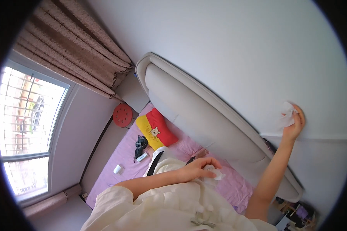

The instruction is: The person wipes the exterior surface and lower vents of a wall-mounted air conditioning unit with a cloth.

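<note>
Tissue (288, 120) in right hand (295, 128), before wall (239, 50); pillow (165, 129) on bed (123, 154), stool (122, 115) left.

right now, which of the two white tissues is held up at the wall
The tissue in the raised right hand; the other tissue is in the left hand, lower and away from the wall.

The head-worn fisheye looks down from close above the cream shirt (169, 204) toward the farther padded headboard (196, 115), apparently tilted, its rim dark.

Matt paper tissue (287, 118), smooth wall (235, 50), curtain (71, 42) — cloth
</note>
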Demonstrator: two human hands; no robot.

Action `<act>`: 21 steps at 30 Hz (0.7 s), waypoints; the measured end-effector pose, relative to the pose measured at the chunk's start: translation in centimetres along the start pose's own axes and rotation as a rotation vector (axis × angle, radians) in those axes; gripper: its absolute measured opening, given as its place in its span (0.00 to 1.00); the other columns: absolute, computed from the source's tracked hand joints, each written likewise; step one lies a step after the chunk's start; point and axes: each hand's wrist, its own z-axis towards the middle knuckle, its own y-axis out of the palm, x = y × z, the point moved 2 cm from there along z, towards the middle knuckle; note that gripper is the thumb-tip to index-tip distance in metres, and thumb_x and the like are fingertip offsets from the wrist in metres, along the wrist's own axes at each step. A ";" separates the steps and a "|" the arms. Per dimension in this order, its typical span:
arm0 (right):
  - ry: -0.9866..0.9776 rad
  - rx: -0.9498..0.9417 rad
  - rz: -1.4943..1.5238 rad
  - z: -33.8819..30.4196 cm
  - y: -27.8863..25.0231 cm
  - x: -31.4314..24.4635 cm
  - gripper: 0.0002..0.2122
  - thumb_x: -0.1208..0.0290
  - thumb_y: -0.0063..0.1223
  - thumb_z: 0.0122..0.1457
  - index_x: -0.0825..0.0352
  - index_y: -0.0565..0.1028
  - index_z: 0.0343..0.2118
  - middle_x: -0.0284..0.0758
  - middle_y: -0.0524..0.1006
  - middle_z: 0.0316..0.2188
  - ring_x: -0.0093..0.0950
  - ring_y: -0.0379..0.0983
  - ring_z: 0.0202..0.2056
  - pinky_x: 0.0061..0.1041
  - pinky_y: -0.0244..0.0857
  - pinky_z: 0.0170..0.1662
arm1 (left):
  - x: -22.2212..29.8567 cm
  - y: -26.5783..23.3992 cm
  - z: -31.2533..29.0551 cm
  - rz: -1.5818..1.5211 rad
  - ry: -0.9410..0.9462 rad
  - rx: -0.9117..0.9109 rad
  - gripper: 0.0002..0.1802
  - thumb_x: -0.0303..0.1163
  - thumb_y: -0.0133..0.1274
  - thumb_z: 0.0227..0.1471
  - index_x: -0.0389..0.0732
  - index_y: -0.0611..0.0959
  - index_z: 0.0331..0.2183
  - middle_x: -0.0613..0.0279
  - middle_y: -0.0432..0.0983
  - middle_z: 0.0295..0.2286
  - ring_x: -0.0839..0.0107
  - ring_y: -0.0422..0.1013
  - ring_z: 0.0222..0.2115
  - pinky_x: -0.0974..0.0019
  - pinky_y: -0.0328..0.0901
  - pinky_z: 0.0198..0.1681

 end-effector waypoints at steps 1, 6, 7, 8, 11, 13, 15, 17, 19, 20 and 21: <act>-0.008 -0.009 0.007 0.3 -0.5 0.3 0.13 0.77 0.44 0.49 0.76 0.74 0.36 0.40 0.75 0.34 0.29 0.72 0.38 0.27 0.65 0.42 | 0.0 -1.2 -1.5 0.001 -0.016 -0.009 0.18 0.31 0.56 0.44 0.40 0.74 0.41 0.70 0.66 0.36 0.82 0.61 0.38 0.78 0.56 0.42; 0.048 0.147 0.077 0.2 -1.7 -0.3 0.16 0.71 0.43 0.50 0.77 0.72 0.39 0.43 0.74 0.37 0.34 0.71 0.40 0.32 0.66 0.43 | 1.7 -8.4 -12.1 0.092 -0.124 0.228 0.19 0.26 0.56 0.43 0.39 0.73 0.41 0.68 0.68 0.35 0.80 0.64 0.36 0.76 0.59 0.41; 0.048 0.157 0.070 0.4 -2.7 -0.2 0.16 0.71 0.43 0.50 0.77 0.72 0.39 0.43 0.74 0.37 0.34 0.71 0.40 0.32 0.66 0.43 | 1.7 -9.8 -13.8 0.094 -0.130 0.217 0.19 0.26 0.56 0.43 0.39 0.73 0.41 0.68 0.68 0.35 0.80 0.64 0.36 0.76 0.59 0.41; 0.060 0.148 0.058 0.7 -4.5 -0.9 0.16 0.71 0.44 0.51 0.77 0.72 0.40 0.43 0.74 0.39 0.34 0.71 0.42 0.32 0.66 0.44 | 1.8 -11.4 -15.2 0.075 -0.072 0.308 0.19 0.24 0.56 0.43 0.38 0.73 0.40 0.67 0.69 0.35 0.79 0.65 0.36 0.75 0.61 0.41; 0.130 0.233 0.069 0.7 -4.0 -0.6 0.17 0.70 0.44 0.52 0.75 0.72 0.42 0.42 0.73 0.42 0.33 0.69 0.45 0.33 0.64 0.45 | 1.9 -16.3 -19.6 -0.046 -0.007 0.502 0.19 0.20 0.55 0.42 0.38 0.73 0.40 0.64 0.71 0.35 0.75 0.68 0.36 0.72 0.64 0.41; 0.164 0.340 0.059 0.8 -3.8 -0.5 0.17 0.69 0.44 0.53 0.75 0.71 0.43 0.41 0.73 0.43 0.33 0.68 0.46 0.33 0.63 0.46 | 2.7 -19.0 -22.0 -0.149 0.008 0.569 0.19 0.19 0.54 0.42 0.38 0.73 0.39 0.62 0.72 0.35 0.73 0.70 0.36 0.71 0.66 0.41; 0.185 0.323 0.130 1.3 -4.4 -0.4 0.17 0.69 0.45 0.53 0.74 0.71 0.44 0.39 0.72 0.45 0.32 0.67 0.47 0.33 0.62 0.47 | 3.7 -21.4 -23.5 -0.204 0.066 0.754 0.18 0.18 0.53 0.43 0.38 0.72 0.39 0.61 0.73 0.35 0.71 0.72 0.34 0.70 0.67 0.40; 0.177 0.346 0.101 1.5 -4.6 -0.8 0.18 0.69 0.45 0.52 0.74 0.71 0.44 0.39 0.72 0.44 0.32 0.67 0.47 0.33 0.62 0.47 | 4.5 -22.9 -24.1 -0.250 0.128 0.822 0.17 0.18 0.53 0.44 0.37 0.72 0.39 0.61 0.73 0.33 0.72 0.72 0.33 0.70 0.67 0.39; 0.173 0.365 0.086 1.5 -3.7 -0.7 0.18 0.69 0.46 0.52 0.74 0.71 0.44 0.39 0.72 0.44 0.32 0.68 0.46 0.33 0.62 0.46 | 5.2 -24.2 -24.3 -0.227 0.167 0.834 0.14 0.21 0.52 0.46 0.37 0.73 0.39 0.63 0.73 0.32 0.74 0.72 0.32 0.73 0.67 0.36; 0.174 0.390 0.082 1.4 -3.4 -0.8 0.17 0.70 0.46 0.51 0.74 0.71 0.44 0.39 0.72 0.44 0.32 0.68 0.46 0.33 0.63 0.45 | 5.9 -24.4 -24.2 -0.249 0.179 0.859 0.13 0.23 0.52 0.47 0.38 0.73 0.39 0.64 0.74 0.32 0.76 0.71 0.31 0.74 0.66 0.34; 0.175 0.414 0.082 1.4 -3.3 -0.6 0.17 0.70 0.46 0.51 0.74 0.72 0.43 0.39 0.72 0.43 0.32 0.68 0.45 0.33 0.64 0.44 | 6.5 -24.4 -24.1 -0.268 0.195 0.888 0.12 0.24 0.51 0.48 0.38 0.73 0.38 0.64 0.74 0.32 0.77 0.71 0.30 0.76 0.65 0.32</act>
